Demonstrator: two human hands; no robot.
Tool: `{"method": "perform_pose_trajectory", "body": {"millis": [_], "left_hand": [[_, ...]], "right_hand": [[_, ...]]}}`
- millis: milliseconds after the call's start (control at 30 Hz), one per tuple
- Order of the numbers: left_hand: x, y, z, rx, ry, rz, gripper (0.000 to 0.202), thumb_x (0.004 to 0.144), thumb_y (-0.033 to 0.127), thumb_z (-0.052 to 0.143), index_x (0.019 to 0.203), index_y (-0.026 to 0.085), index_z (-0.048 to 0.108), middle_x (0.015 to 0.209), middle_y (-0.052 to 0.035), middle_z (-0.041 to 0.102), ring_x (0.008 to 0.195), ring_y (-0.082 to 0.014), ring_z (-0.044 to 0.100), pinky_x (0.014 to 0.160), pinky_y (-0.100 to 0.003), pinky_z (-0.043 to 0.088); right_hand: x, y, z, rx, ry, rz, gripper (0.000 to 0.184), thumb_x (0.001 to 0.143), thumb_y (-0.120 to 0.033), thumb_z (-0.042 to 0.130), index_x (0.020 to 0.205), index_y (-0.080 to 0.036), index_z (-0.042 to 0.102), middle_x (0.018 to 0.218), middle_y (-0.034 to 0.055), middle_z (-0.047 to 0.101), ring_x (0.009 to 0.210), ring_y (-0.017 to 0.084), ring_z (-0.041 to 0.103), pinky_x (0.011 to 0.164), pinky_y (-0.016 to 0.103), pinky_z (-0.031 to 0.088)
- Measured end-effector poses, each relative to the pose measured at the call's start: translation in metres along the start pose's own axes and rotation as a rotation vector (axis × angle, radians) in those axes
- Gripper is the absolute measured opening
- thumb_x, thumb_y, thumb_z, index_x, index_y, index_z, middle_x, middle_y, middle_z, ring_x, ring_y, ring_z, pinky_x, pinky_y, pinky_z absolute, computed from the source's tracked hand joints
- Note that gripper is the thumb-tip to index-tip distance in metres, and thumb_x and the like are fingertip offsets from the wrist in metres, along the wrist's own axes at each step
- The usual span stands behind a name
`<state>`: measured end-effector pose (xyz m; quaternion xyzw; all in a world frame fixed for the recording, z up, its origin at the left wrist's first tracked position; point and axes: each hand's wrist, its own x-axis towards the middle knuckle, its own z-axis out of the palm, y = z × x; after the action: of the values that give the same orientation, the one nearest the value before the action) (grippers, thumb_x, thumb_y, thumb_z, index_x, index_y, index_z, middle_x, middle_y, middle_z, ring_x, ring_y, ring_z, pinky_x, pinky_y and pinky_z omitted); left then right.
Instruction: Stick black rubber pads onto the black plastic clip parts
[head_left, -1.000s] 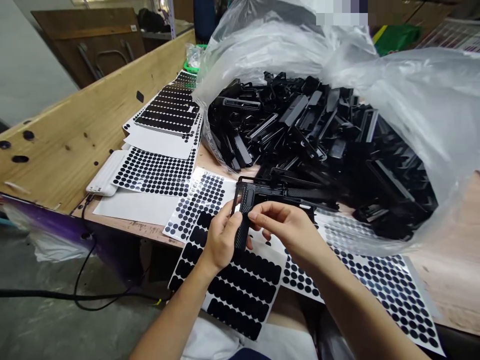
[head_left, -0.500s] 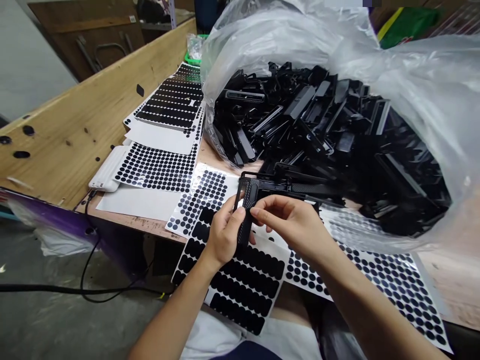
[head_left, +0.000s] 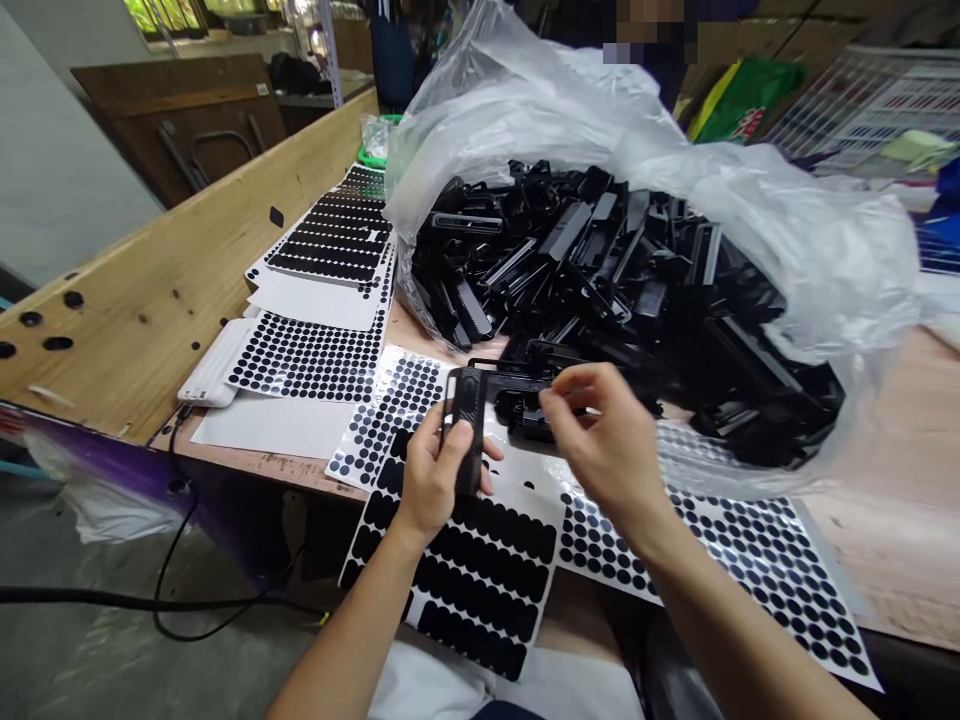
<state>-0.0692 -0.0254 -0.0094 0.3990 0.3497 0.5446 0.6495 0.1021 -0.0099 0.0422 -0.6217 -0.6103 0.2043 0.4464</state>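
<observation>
Head camera: from where I am standing, the left hand (head_left: 431, 475) is gripping a black plastic piece (head_left: 468, 405), its thumb pressing along the front and the fingers curling round the back, so the piece is standing nearly upright above a sheet of packed black stickers (head_left: 487, 550). The right hand (head_left: 611, 440) is hovering just to the right, apart from the held piece, its thumb and fingertips bending toward one another; whether they are pinching anything, I cannot tell. Behind those fingertips, some loose black pieces (head_left: 517, 385) are lying on the table (head_left: 877, 480) at the mouth of a big clear plastic bag (head_left: 810, 230), which is holding a heap of similar black parts (head_left: 566, 235). That sheet is jutting over the table's near edge, and a sheet of black dots (head_left: 765, 580) is lying to its right, running partly under the bag. Over on the left, more dotted sheets (head_left: 315, 350) are overlapping one another beside a low wooden wall (head_left: 187, 250), with a white box (head_left: 210, 375) sitting against them and a green basket (head_left: 373, 160) standing at the far end
</observation>
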Motion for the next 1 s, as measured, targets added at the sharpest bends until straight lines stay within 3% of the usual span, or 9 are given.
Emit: {"method": "perform_pose_trajectory", "body": {"millis": [67,200,267,433,567,767,833,900,1000], "left_hand": [[0.002,0.000,-0.002,-0.063,0.022,-0.012,0.044,0.094,0.055,0.062,0.115,0.017,0.051,0.076,-0.0021,0.072,0.044,-0.0125,0.062,0.042,-0.021,0.046],[0.004,-0.003,-0.003,-0.106,-0.004,0.007,0.039,0.094,0.051,0.061,0.112,0.018,0.049,0.076,-0.0011,0.072,0.045,-0.0127,0.063,0.043,-0.021,0.046],[0.005,-0.003,-0.003,-0.119,-0.019,0.032,0.038,0.095,0.051,0.059,0.113,0.018,0.050,0.077,-0.0016,0.072,0.046,-0.0128,0.063,0.044,-0.021,0.046],[0.004,0.000,-0.002,-0.203,0.063,0.054,0.035,0.095,0.051,0.053,0.108,0.017,0.052,0.075,-0.0010,0.070,0.046,-0.0123,0.061,0.045,-0.023,0.044],[0.005,0.001,0.001,-0.223,0.124,0.041,0.035,0.093,0.051,0.057,0.102,0.018,0.053,0.079,-0.0025,0.071,0.052,-0.0143,0.065,0.049,-0.025,0.047],[0.006,-0.004,0.003,-0.227,0.175,0.061,0.035,0.096,0.051,0.057,0.097,0.016,0.056,0.083,-0.0051,0.072,0.058,-0.0141,0.067,0.051,-0.024,0.049],[0.006,-0.006,0.000,-0.221,0.108,0.042,0.037,0.097,0.051,0.056,0.106,0.015,0.058,0.082,-0.0058,0.074,0.051,-0.0132,0.064,0.046,-0.023,0.047],[0.004,-0.008,-0.005,-0.197,-0.021,0.007,0.045,0.097,0.049,0.055,0.122,0.012,0.059,0.080,-0.0071,0.075,0.046,-0.0131,0.061,0.042,-0.023,0.044],[0.002,-0.008,-0.010,-0.147,-0.156,-0.040,0.058,0.097,0.043,0.055,0.142,0.007,0.055,0.078,-0.0096,0.077,0.042,-0.0127,0.060,0.040,-0.021,0.043]], "right_hand": [[0.003,0.014,-0.017,-0.070,0.025,-0.013,0.019,0.089,-0.041,0.065,0.096,-0.023,0.065,0.089,0.0058,0.073,0.074,0.021,0.066,0.063,0.032,0.049],[-0.012,0.034,-0.041,-0.193,-0.439,-0.101,0.020,0.092,-0.041,0.064,0.092,-0.025,0.074,0.085,0.0049,0.078,0.072,0.022,0.070,0.065,0.034,0.052],[-0.027,0.036,-0.039,-0.245,-0.536,-0.155,0.020,0.095,-0.038,0.061,0.093,-0.024,0.075,0.091,0.0061,0.079,0.075,0.022,0.071,0.064,0.033,0.053],[-0.044,0.029,-0.001,-0.354,-0.402,-0.270,0.020,0.099,-0.032,0.060,0.102,-0.022,0.076,0.091,0.0072,0.076,0.084,0.024,0.072,0.071,0.034,0.053],[-0.038,0.024,0.021,-0.413,-0.423,-0.262,0.013,0.096,-0.027,0.064,0.092,-0.022,0.076,0.081,0.0041,0.072,0.073,0.021,0.069,0.063,0.032,0.048],[-0.033,0.005,0.000,0.014,-0.576,-0.354,0.013,0.092,-0.023,0.066,0.081,-0.022,0.073,0.072,0.0019,0.067,0.065,0.016,0.061,0.061,0.028,0.047],[-0.026,-0.003,-0.012,0.223,-0.573,-0.237,0.014,0.091,-0.029,0.071,0.078,-0.022,0.073,0.070,0.0013,0.066,0.063,0.015,0.060,0.059,0.027,0.048],[-0.014,-0.008,-0.021,0.405,-0.475,-0.008,0.019,0.084,-0.038,0.080,0.075,-0.023,0.074,0.070,0.0012,0.067,0.062,0.014,0.060,0.059,0.026,0.049],[0.009,-0.006,-0.022,0.561,-0.332,0.300,0.029,0.067,-0.048,0.092,0.073,-0.023,0.078,0.088,0.0045,0.074,0.074,0.016,0.064,0.065,0.028,0.054]]}}
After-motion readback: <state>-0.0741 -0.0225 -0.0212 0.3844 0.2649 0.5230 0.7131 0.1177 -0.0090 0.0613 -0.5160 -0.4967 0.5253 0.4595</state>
